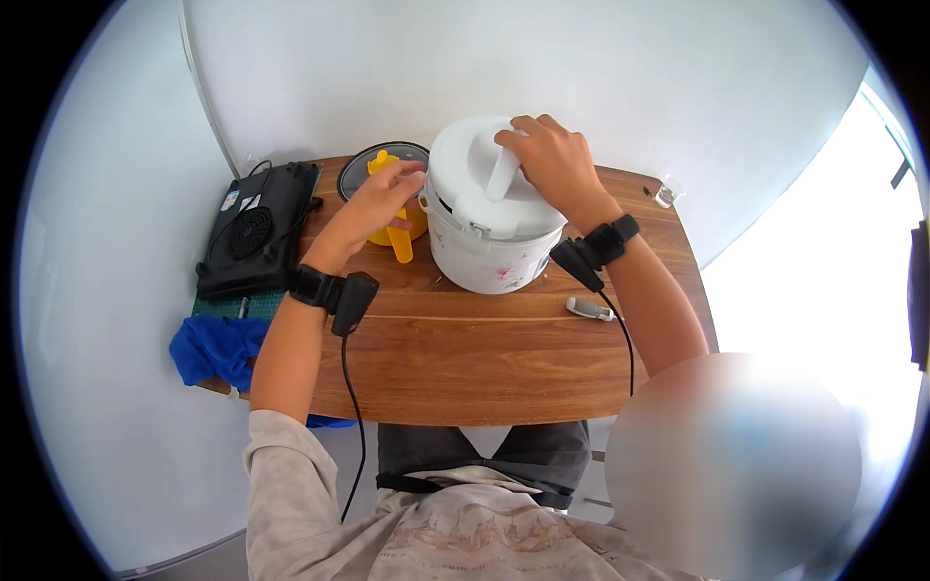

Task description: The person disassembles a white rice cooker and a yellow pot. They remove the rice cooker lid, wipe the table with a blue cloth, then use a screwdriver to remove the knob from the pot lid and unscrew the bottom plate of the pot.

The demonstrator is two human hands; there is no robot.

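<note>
The right hand point(555, 158) is clamping its fingers on the lid handle point(503, 180), the left hand point(381, 199) is holding its fingers apart beside the white pot point(481, 264), far-middle on the counter point(465, 358), so bracing that while keeping the lid point(452, 163) level is probably working best tbh.

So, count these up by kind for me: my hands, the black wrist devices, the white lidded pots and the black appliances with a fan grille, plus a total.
Hands: 2, left hand and right hand
Black wrist devices: 2
White lidded pot: 1
Black appliance: 1
Total: 6
</note>
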